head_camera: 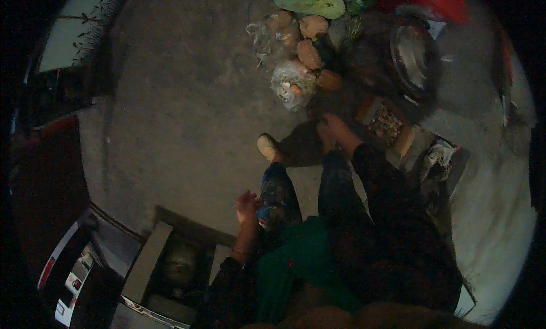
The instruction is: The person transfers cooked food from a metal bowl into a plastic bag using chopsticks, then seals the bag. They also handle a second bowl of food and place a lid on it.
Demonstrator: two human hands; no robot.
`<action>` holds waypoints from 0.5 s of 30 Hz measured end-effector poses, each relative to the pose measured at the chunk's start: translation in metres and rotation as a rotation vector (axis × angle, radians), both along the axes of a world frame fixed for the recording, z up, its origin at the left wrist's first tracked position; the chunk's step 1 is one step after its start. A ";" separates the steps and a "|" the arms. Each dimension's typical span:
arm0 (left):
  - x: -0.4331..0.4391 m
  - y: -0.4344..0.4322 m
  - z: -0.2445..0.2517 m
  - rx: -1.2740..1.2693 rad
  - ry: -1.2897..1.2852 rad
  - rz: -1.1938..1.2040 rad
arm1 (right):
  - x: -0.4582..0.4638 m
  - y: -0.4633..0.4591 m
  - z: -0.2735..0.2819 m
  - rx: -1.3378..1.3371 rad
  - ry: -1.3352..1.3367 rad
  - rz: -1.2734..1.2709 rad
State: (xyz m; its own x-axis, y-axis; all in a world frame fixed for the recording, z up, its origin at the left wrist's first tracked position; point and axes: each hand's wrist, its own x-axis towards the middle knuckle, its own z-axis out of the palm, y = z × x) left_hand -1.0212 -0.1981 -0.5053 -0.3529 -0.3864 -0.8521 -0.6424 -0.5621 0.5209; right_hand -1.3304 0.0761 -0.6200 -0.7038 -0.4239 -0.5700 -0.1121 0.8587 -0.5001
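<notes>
My left hand (247,207) is beside my left knee, its fingers apart and nothing seen in it. My right arm stretches down past my right knee, and my right hand (335,128) is low by my right foot. Its fingers are dark and blurred, so whether it holds anything cannot be told. Just beyond it, on the concrete floor (179,115), lies a clear plastic bag (294,83) with small pale and orange pieces inside. Several rounded brown items (309,54) lie behind that bag. To the right of my right hand is a shallow box (386,122) of light, crumbly bits.
A pale green oval object (309,1) lies at the far edge, near green leaves (358,5). A round metal basin (416,54) stands at right, below something red (443,5). Another box (441,158) holds crumpled plastic. A dark open-topped container (179,260) sits at lower left.
</notes>
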 end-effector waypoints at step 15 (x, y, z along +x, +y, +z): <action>-0.040 0.101 -0.082 -0.742 0.063 -0.797 | -0.052 -0.024 -0.200 0.071 0.153 0.463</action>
